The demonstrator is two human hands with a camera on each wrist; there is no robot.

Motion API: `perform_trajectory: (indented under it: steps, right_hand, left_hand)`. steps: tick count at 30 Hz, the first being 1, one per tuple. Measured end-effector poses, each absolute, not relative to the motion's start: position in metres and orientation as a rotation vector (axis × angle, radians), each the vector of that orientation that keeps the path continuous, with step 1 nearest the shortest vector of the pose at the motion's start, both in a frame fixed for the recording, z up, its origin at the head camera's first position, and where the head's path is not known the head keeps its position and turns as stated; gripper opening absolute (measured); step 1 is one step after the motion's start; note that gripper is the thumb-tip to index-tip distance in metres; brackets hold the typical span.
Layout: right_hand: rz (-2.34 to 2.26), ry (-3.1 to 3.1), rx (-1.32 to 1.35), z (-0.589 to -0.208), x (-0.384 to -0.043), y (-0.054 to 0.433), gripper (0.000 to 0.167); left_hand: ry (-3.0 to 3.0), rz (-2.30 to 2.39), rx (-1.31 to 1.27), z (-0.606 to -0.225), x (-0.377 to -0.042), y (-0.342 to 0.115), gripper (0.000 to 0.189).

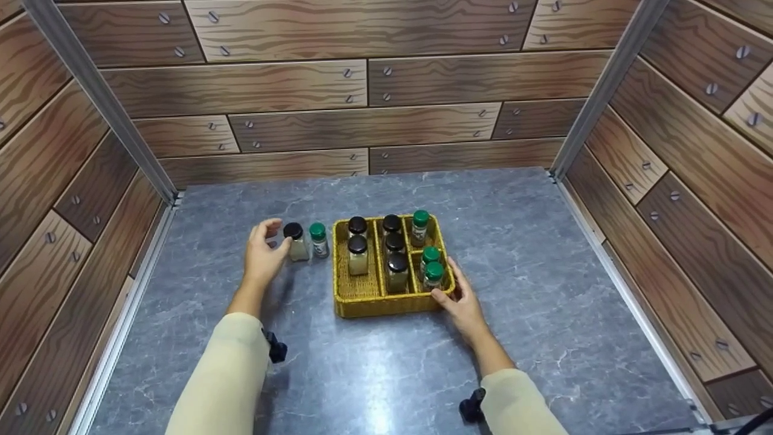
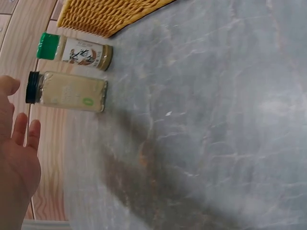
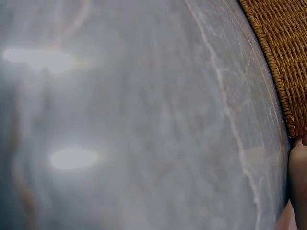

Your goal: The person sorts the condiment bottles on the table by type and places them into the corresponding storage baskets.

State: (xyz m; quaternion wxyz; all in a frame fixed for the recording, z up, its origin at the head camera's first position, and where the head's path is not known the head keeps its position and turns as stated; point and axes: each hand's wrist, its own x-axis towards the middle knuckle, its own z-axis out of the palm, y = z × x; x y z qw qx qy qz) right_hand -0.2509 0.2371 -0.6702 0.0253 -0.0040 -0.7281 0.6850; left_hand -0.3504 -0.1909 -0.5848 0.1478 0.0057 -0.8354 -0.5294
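Observation:
My left hand point(image 1: 264, 254) is beside a square glass spice jar point(image 1: 298, 249) with a black cap, upright on the table. In the left wrist view the jar point(image 2: 72, 91) stands apart from the spread fingers, with one fingertip near its cap. A round green-capped spice bottle point(image 1: 319, 241) stands just right of it. My right hand point(image 1: 464, 305) grips the front right corner of a yellow woven basket point(image 1: 386, 307), thumb at the front and fingers along the side. Only part of that hand shows in the right wrist view, against the basket wall point(image 3: 288, 62).
Inside the basket, black-capped jars point(image 1: 358, 260) fill parts of the left and middle compartments. Green-capped bottles point(image 1: 420, 229) stand in the two right compartments. Wood-patterned panels point(image 1: 290, 90) enclose the grey marbled table point(image 1: 513, 211) at the back and sides.

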Motion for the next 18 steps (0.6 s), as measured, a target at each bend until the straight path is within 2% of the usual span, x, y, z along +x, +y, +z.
perform_trajectory:
  steps: [18]
  right_hand:
    - [2.152, -2.225, -0.029, -0.670, -0.251, 0.237, 0.084]
  left_hand:
    - [-2.767, -1.486, 0.030, -0.574, -0.369, -0.185, 0.064]
